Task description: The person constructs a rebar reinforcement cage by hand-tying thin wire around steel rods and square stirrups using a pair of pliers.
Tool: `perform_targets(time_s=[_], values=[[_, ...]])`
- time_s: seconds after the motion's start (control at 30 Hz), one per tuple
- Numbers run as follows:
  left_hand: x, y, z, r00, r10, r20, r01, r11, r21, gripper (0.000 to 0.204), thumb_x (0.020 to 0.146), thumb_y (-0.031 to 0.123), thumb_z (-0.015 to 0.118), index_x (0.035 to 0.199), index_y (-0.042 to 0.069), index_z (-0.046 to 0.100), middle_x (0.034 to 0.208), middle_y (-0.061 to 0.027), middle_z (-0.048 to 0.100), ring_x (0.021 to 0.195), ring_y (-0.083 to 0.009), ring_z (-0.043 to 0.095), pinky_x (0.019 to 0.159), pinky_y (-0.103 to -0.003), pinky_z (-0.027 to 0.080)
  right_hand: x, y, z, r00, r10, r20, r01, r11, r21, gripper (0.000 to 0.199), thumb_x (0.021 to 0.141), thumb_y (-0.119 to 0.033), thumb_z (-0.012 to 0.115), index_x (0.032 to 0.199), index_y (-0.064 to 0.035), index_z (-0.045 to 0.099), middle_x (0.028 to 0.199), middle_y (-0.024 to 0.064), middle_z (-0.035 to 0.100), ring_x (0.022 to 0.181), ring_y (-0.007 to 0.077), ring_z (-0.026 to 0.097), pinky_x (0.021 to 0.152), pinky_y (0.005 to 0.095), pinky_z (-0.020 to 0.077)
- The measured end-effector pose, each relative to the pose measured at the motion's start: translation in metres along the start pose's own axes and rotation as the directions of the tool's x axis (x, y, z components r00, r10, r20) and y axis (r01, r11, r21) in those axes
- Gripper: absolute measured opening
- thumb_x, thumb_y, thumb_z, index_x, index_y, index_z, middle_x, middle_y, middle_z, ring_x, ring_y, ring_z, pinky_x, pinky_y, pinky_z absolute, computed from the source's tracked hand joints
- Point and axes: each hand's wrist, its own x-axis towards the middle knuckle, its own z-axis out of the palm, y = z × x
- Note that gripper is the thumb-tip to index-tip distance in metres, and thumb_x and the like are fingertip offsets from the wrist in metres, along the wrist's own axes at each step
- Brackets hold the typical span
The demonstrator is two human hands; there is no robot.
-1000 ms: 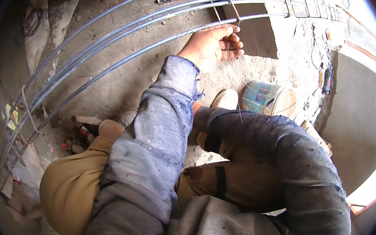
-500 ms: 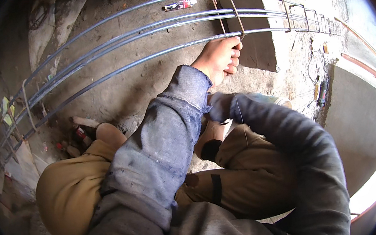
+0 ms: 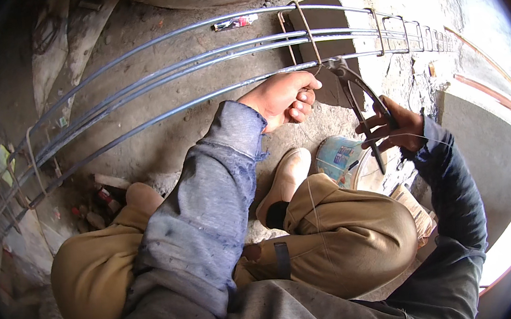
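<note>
Several long steel bars [image 3: 182, 54] run across in front of me as a rebar cage, with bent stirrups [image 3: 310, 32] around them. My left hand [image 3: 283, 98] is closed just under the nearest bar, beside a stirrup, pinching thin tie wire [image 3: 311, 198] that trails toward my lap. My right hand [image 3: 396, 126] holds a pair of dark pincers [image 3: 353, 84] with the handles spread. Their jaws sit at the crossing of the nearest bar and that stirrup, close to my left fingertips. A strand of wire also passes across my right hand.
A concrete block [image 3: 322, 18] lies beneath the bars. A blue and white bucket [image 3: 341, 158] stands beside my shoe [image 3: 291, 174]. A grey slab [image 3: 485, 154] is at the right, and a small printed packet [image 3: 235, 23] lies behind the bars. Rubble lies at the left.
My right hand has come up from beside my left wrist, out to the right, and now shows the pincers with their jaws at the bar. My left hand stays by the stirrup.
</note>
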Motion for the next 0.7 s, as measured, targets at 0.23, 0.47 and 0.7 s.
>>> perform_targets(time_s=[0.23,0.47,0.7], values=[[0.000,0.002,-0.001,1.000,0.007,0.027,-0.008,0.999,0.037,0.019,0.084,0.019,0.054,0.072,0.016,0.039,0.066,0.0058,0.033,0.053,-0.0037,0.027,0.044,-0.018,0.024,-0.010,-0.018,-0.020,0.997,0.039,0.069,-0.023,0.974,-0.224,0.041,0.091,-0.003,0.044,0.128,-0.0073,0.028,0.118,0.0269,0.054,0.098,0.0352,0.063,0.076,0.0459,0.0568],[-0.002,0.003,-0.002,0.999,0.005,0.050,-0.006,1.000,0.016,0.018,0.082,0.018,0.054,0.071,0.014,0.041,0.065,0.0050,0.034,0.053,-0.0045,0.029,0.044,-0.018,0.025,-0.012,-0.038,-0.005,0.990,0.138,0.006,-0.127,0.930,-0.346,0.037,0.095,-0.008,0.045,0.127,-0.0089,0.027,0.119,0.0262,0.055,0.095,0.0374,0.064,0.074,0.0489,0.0572],[-0.001,0.002,0.000,0.999,0.013,0.042,-0.014,1.000,0.006,0.018,0.083,0.015,0.052,0.070,0.013,0.039,0.065,0.0048,0.033,0.053,-0.0044,0.029,0.043,-0.019,0.025,-0.003,-0.039,-0.019,0.964,0.264,-0.041,-0.266,0.940,-0.213,0.038,0.093,-0.007,0.047,0.126,-0.0081,0.029,0.120,0.0246,0.055,0.094,0.0373,0.064,0.071,0.0486,0.0579]])
